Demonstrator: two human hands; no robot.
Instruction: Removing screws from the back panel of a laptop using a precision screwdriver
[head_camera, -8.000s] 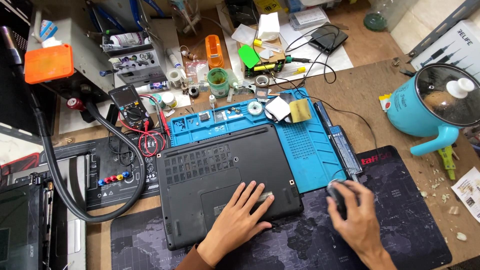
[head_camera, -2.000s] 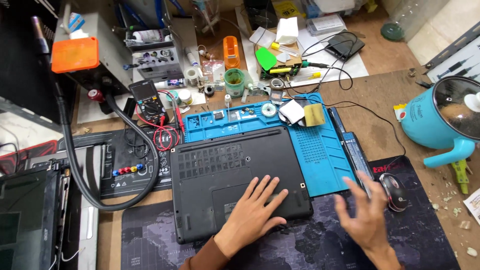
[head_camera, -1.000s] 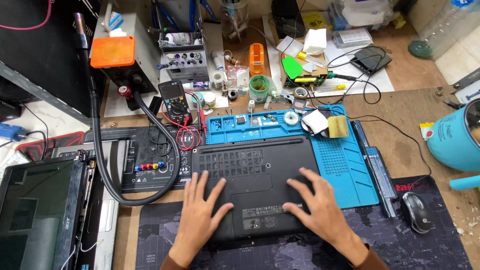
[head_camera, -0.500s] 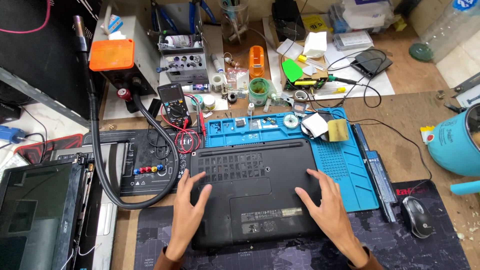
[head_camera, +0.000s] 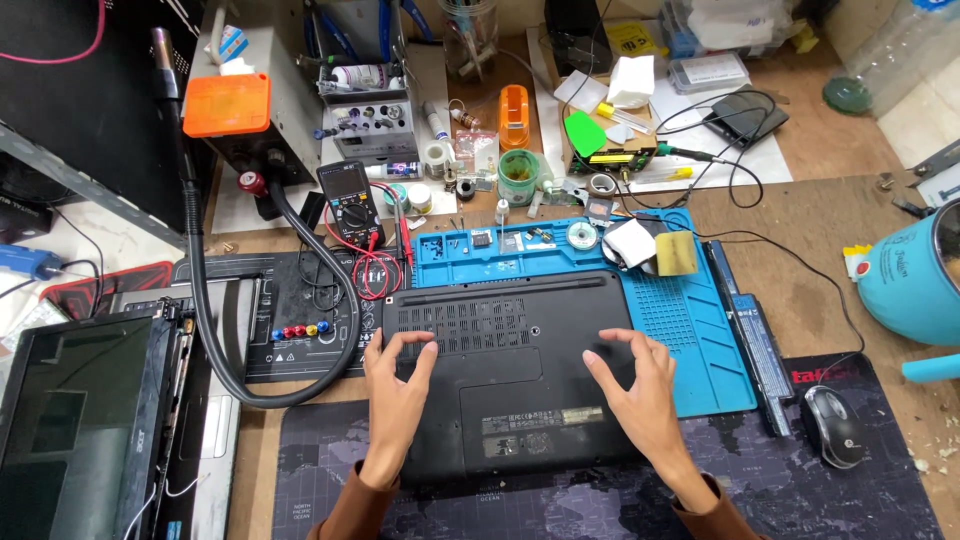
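Black plastic fills the middle of my view: a laptop (head_camera: 515, 370) lies upside down, its base facing up, partly on the blue mat (head_camera: 690, 345) and partly on the dark desk pad (head_camera: 780, 480) nearer to me. My left hand (head_camera: 395, 385) rests on the laptop's left part, fingers (head_camera: 400, 345) spread and curled so the tips press near the vent slots. My right hand (head_camera: 640, 385) rests on the right part, fingers (head_camera: 605, 355) spread wide and arched, tips touching the base. Neither hand grips anything; both lie open on the cover.

Along the far strip of the blue mat I see small parts in its compartments, with a yellow sponge (head_camera: 675, 253) and a white cloth (head_camera: 630, 242) at its right end. A long black battery (head_camera: 745, 335) lies just beside the mat's right edge, and a black mouse (head_camera: 835, 425) sits on the desk pad beyond that, well apart from my right hand. A teal pot (head_camera: 905, 285) stands at the right edge of the bench.

To the left, a multimeter (head_camera: 350, 195) with red leads stands behind the laptop, and a thick black hose (head_camera: 215, 340) loops down from a grey unit with an orange cap (head_camera: 227, 105). Another laptop (head_camera: 80, 420) with a dark screen lies at the far left.
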